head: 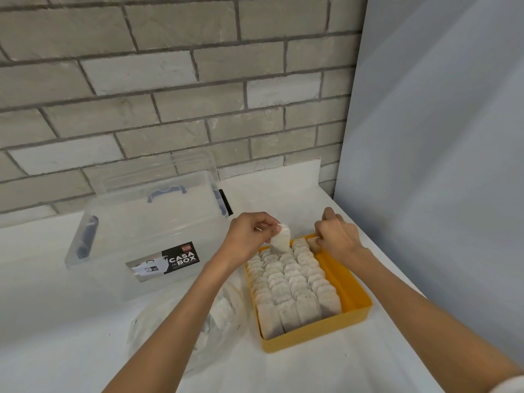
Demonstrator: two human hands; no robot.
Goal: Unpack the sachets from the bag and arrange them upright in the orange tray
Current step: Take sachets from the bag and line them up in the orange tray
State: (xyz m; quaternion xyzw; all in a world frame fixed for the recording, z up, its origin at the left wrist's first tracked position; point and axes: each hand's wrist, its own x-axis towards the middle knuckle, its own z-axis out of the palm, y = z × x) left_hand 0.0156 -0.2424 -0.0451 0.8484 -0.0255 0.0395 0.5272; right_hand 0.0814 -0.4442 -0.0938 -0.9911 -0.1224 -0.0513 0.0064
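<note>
Sachet packing, judged late in the task. The orange tray [355, 290] sits near the right edge of the bench [71, 336]. Several rows of sachets [289, 282] stand upright in it, packed face to face from its left wall, with a bare strip along its right wall. The left hand [249, 231] pinches a loose sachet [281, 241] by its top between thumb and curled fingers, hanging it over the tray's far end. The right hand [337, 236], fingers curled, appears to pinch a corner sachet [312, 243] at the tray's far right corner. The sachets are flat, pale, speckled paper pouches, slightly puffed — probably limp and easily tipped; the tray is rigid, smooth plastic with low straight walls. Risks: with the strip unfilled, the rightmost row lacks side support and could slump; pressing a soft pouch into a tight row could fold it or topple its neighbours. The clear, crinkled bag [181, 330] lies toward the front edge, left of the tray — its contents cannot be made out. A clear lidded box [136, 222] stands toward the back edge.
</note>
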